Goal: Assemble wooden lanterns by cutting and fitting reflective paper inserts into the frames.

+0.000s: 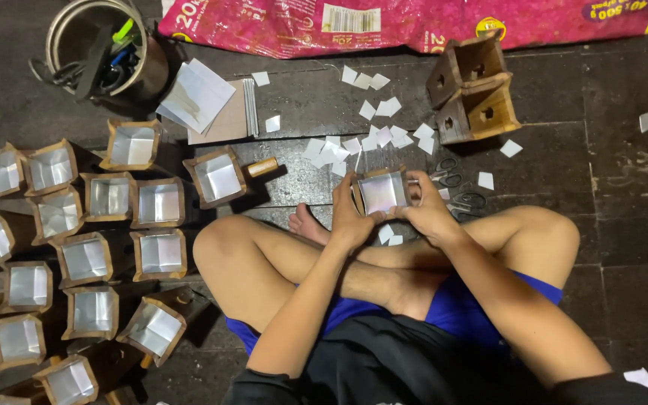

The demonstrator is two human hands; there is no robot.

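Gripped on both sides above the crossed legs, a small open brown cardboard box with a silvery lining [382, 192] is held by the left hand [352, 216] and the right hand [430, 214], fingers closed around its walls. White paper scraps [354, 142] and scissors [460, 196] are scattered beyond it. A long pink printed plastic bag [414, 22] is laid along the top edge of the dark plank floor [624, 187].

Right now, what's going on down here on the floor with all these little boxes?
A person sits cross-legged on the dark floor, holding one small wooden box between the left hand and right hand; its inside is shiny. Many similar lined boxes stand to their left. White paper scraps, scissors and unlined boxes lie just beyond.
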